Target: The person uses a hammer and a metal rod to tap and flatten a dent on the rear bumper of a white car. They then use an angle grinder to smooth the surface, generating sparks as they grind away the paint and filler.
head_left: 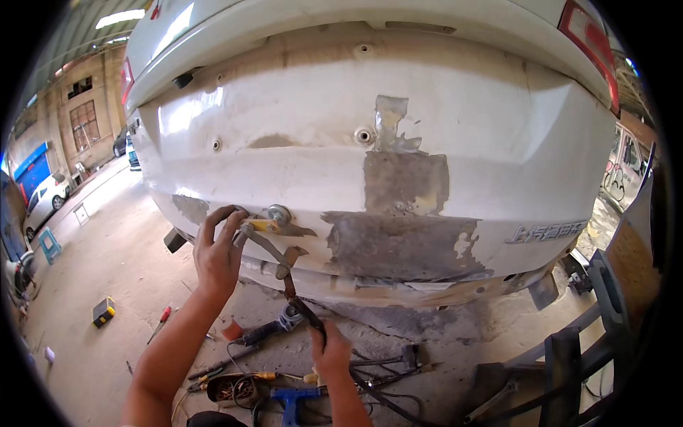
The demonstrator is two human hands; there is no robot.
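In front of me is the white rear panel of a car, with bare grey-brown patches where paint is gone. My left hand is closed round the upper end of a jointed metal bar, close to the panel. A brass-coloured piece and a round metal disc sit beside those fingers, against or very near the panel. My right hand grips the black handle of a hooked, rusty metal tool, which meets the bar. A dark cable trails below that hand.
On the floor lie an angle grinder, a blue power tool, a rusty container, cables, a red-handled screwdriver and a yellow-black box. A dark metal frame stands at right. A blue stool is far left.
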